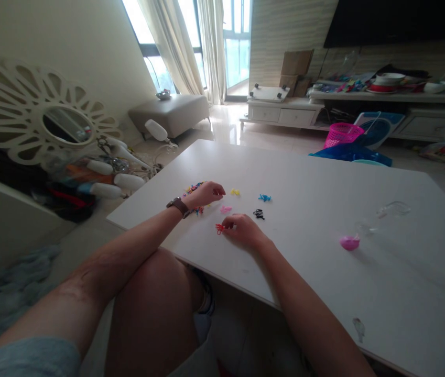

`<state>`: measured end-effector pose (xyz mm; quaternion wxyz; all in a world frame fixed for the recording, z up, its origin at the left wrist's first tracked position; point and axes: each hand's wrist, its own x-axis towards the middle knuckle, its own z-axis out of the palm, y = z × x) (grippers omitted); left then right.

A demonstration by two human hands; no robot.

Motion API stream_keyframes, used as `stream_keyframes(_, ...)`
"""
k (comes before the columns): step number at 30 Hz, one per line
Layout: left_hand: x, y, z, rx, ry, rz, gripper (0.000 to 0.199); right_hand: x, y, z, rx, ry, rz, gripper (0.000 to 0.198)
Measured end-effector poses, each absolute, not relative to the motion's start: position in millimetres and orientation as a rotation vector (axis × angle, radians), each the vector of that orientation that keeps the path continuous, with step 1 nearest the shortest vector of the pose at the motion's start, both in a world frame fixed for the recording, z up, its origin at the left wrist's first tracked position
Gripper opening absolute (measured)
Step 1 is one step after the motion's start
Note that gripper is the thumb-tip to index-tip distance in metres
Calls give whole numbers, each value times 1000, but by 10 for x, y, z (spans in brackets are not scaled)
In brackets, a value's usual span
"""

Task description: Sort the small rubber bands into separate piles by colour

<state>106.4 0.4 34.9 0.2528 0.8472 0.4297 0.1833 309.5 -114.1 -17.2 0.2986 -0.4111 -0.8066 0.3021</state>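
My left hand (208,193), a watch (178,207) on its wrist, hovers over the table beside a mixed pile of small coloured pieces (195,187). Its fingers are loosely bent and apart, with nothing visible in them. Just right of its fingertips is a group of small yellow pieces (235,192). My right hand (243,229) rests on the table, thumb and fingers closed at a cluster of thin red looped pieces (219,229). Between the hands sit pink pieces (226,209). Blue pieces (264,198) and black looped pieces (259,214) lie farther right. Their exact kind is too small to tell.
On the right of the white table (304,209) lie a pink rounded object (350,242), clear plastic items (393,208) and a small transparent piece (359,330). Beyond the far edge stands a pink basket (342,135). White lamp shades (129,182) crowd the left side.
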Motion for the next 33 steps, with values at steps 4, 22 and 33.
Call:
stream_keyframes(4, 1069, 0, 364, 2294, 1185, 503, 21, 3119, -1146, -159, -1071, -2147, 748, 7)
stream_keyframes(22, 615, 102, 289, 2073, 1559, 631, 18, 3205, -1044, -224, -1111, -2025, 671, 5)
stream_keyframes(33, 629, 170, 140, 2194, 1575, 441, 32, 3232, -1061, -204, -1127, -2027, 670, 7)
